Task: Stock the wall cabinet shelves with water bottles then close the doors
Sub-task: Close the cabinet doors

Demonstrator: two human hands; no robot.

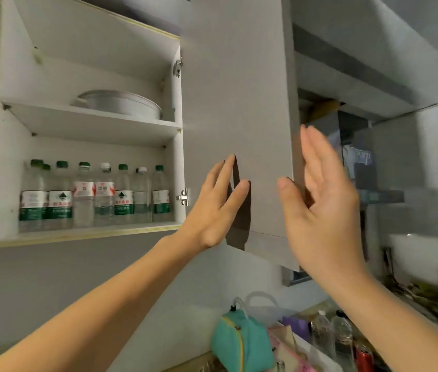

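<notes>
Left hand (216, 202) is pressing flat, fingers spread, on the open cabinet door (236, 103); right hand (320, 200), fingers straight, is reaching its edge beside the shelved water bottles (94, 196).

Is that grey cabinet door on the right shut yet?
No, open: the grey cabinet door stands swung out, the row of water bottles exposed, both hands at it.

Both hands flat at open cabinet door (239, 116): left hand (212, 208) touching face, right hand (320, 208) at edge. Water bottles (94, 196) on btm shelf.
</notes>
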